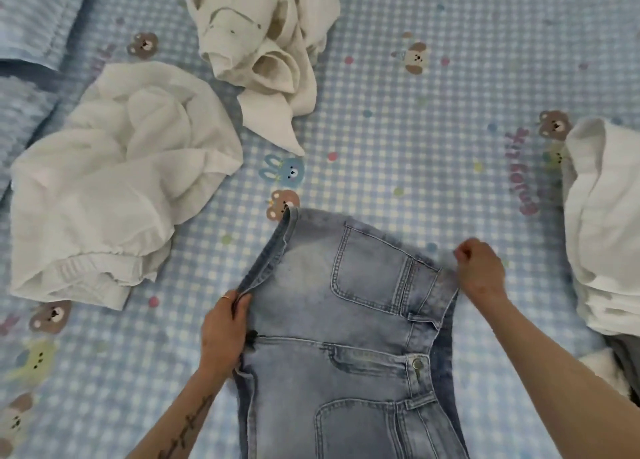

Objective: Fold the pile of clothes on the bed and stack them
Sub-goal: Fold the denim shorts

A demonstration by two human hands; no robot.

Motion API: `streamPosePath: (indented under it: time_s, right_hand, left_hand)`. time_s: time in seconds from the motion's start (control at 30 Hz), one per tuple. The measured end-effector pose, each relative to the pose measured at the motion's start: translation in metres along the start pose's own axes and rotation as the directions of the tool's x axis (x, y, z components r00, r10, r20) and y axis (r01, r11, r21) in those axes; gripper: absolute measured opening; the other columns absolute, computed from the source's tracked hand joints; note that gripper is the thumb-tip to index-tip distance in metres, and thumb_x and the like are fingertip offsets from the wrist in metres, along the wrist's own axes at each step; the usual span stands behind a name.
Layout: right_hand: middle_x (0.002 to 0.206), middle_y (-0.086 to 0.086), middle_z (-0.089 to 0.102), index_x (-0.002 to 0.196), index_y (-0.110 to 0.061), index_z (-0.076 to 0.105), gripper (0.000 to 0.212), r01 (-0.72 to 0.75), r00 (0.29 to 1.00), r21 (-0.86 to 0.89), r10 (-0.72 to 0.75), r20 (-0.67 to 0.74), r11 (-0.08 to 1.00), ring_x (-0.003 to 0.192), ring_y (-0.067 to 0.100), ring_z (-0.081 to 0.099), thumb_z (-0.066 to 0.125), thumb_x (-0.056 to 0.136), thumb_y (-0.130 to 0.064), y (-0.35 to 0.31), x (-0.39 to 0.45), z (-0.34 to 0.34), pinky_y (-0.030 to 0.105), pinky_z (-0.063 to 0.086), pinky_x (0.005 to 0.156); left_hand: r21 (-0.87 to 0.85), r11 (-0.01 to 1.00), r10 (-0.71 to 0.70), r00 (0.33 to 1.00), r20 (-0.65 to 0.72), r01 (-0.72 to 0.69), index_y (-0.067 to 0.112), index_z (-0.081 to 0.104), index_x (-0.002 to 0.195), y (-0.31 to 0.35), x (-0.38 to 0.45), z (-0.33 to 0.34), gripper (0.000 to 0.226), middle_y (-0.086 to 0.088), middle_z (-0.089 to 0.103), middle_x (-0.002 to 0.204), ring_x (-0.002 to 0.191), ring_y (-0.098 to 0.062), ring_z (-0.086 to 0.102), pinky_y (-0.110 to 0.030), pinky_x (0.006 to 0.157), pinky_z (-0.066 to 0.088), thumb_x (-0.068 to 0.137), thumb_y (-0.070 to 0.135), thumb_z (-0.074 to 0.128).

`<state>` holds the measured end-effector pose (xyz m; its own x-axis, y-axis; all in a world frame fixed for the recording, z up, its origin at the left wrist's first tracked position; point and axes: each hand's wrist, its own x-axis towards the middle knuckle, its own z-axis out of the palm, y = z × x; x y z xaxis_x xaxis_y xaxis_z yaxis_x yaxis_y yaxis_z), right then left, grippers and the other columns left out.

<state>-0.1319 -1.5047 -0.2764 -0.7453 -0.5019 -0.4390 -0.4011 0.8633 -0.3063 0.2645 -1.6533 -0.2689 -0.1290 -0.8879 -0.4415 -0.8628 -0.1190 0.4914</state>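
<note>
Blue gingham bedsheet (398,112), cartoon bears, even daylight

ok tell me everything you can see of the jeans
The jeans are light blue, faded denim with darker seams, lying folded on the checked bedsheet near the bottom middle. Two stitched back pockets, belt loops and a metal button show. The lower part runs out of frame. The left hand pinches a folded hem edge at the left side, which lifts off the sheet; the right hand pinches the fabric at the right edge. The white clothes around do not touch them.
</note>
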Motion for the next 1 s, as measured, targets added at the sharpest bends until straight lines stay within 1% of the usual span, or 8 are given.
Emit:
streamPosePath:
  time_s: [0.1, 0.2, 0.4, 0.5, 0.63, 0.73, 0.87, 1.0]
  right_hand:
    - [0.098, 0.021, 0.064, 0.092, -0.006, 0.062, 0.014, -0.044, 0.998, -0.098, 0.039, -0.054, 0.994, 0.087, 0.037, 0.060, 0.056, 0.093, -0.018, 0.011, 0.011, -0.021, 0.040, 0.045, 0.076]
    - [0.106, 0.013, 0.065, 0.108, -0.009, 0.061, 0.025, 0.221, 0.975, -0.001, -0.221, -0.012, 0.975, 0.095, 0.029, 0.059, 0.053, 0.095, -0.029, -0.051, 0.013, -0.007, 0.040, 0.045, 0.083]
    - [0.125, 0.002, 0.059, 0.133, -0.027, 0.045, 0.050, 0.610, 0.703, 0.038, -0.564, 0.434, 0.791, 0.116, 0.025, 0.051, 0.057, 0.089, -0.048, -0.238, 0.017, 0.090, 0.044, 0.040, 0.097]
    - [0.110, 0.006, 0.066, 0.107, -0.026, 0.060, 0.018, 0.565, 0.794, -0.038, -0.531, 0.296, 0.824, 0.106, 0.030, 0.057, 0.055, 0.092, -0.035, -0.266, 0.039, 0.116, 0.039, 0.043, 0.086]
    - [0.080, 0.001, 0.060, 0.077, -0.020, 0.051, 0.024, 0.451, 0.878, 0.079, -0.458, 0.138, 0.889, 0.083, 0.028, 0.058, 0.060, 0.089, -0.038, -0.252, 0.057, 0.128, 0.033, 0.036, 0.066]
    - [0.079, -0.003, 0.058, 0.083, -0.021, 0.050, 0.030, 0.419, 0.890, 0.110, -0.432, 0.149, 0.901, 0.075, 0.021, 0.054, 0.058, 0.088, -0.049, -0.225, 0.055, 0.109, 0.029, 0.035, 0.065]
    - [0.068, 0.001, 0.058, 0.085, -0.020, 0.040, 0.041, 0.523, 0.852, -0.227, -0.507, 0.128, 0.822, 0.062, 0.028, 0.058, 0.036, 0.091, -0.060, -0.145, 0.037, 0.079, 0.031, 0.032, 0.052]
    - [0.060, -0.006, 0.044, 0.082, -0.021, 0.036, 0.038, 0.505, 0.863, -0.241, -0.489, 0.129, 0.828, 0.059, 0.030, 0.056, 0.026, 0.095, -0.055, -0.117, 0.043, 0.075, 0.033, 0.030, 0.050]
  left_hand:
    - [-0.001, 0.998, -0.055, 0.994, 0.094, 0.056, 0.010, 0.048, 0.075, -0.016, 0.006, -0.004, 0.028, -0.005, 0.057, 0.064, 0.065, -0.024, 0.057, -0.037, 0.058, 0.038, 0.096, 0.030, 0.050]
    - [-0.102, 0.992, -0.056, 0.983, 0.174, 0.075, 0.012, 0.047, 0.075, -0.023, 0.009, -0.006, 0.030, 0.001, 0.051, 0.060, 0.058, -0.013, 0.052, -0.031, 0.057, 0.039, 0.093, 0.035, 0.054]
    - [-0.234, 0.970, -0.007, 0.976, 0.217, 0.059, 0.020, 0.041, 0.062, -0.037, 0.011, -0.008, 0.035, 0.001, 0.039, 0.056, 0.049, -0.003, 0.036, -0.018, 0.051, 0.031, 0.092, 0.021, 0.059]
    - [-0.269, 0.963, 0.048, 0.990, 0.130, -0.011, 0.031, 0.039, 0.063, -0.035, 0.019, -0.006, 0.036, 0.009, 0.045, 0.055, 0.050, -0.001, 0.039, -0.015, 0.051, 0.033, 0.091, 0.022, 0.060]
    - [-0.093, 0.993, 0.080, 0.993, 0.085, -0.073, 0.030, 0.040, 0.082, -0.030, 0.038, -0.002, 0.021, 0.010, 0.052, 0.060, 0.056, -0.006, 0.051, -0.026, 0.056, 0.036, 0.091, 0.029, 0.059]
    - [-0.099, 0.994, -0.031, 0.994, 0.105, 0.041, 0.024, 0.037, 0.096, -0.032, 0.036, -0.004, 0.029, 0.012, 0.053, 0.071, 0.061, -0.010, 0.055, -0.028, 0.057, 0.037, 0.087, 0.031, 0.064]
    - [-0.338, 0.844, -0.313, 0.894, 0.321, 0.416, 0.027, 0.032, 0.108, -0.044, 0.011, -0.011, 0.063, 0.001, 0.065, 0.084, 0.068, -0.019, 0.068, -0.031, 0.063, 0.054, 0.070, 0.029, 0.082]
    - [-0.309, 0.914, -0.186, 0.948, 0.258, 0.263, 0.030, 0.045, 0.094, -0.044, 0.014, -0.009, 0.040, -0.002, 0.069, 0.075, 0.068, -0.015, 0.068, -0.018, 0.058, 0.052, 0.079, 0.002, 0.069]
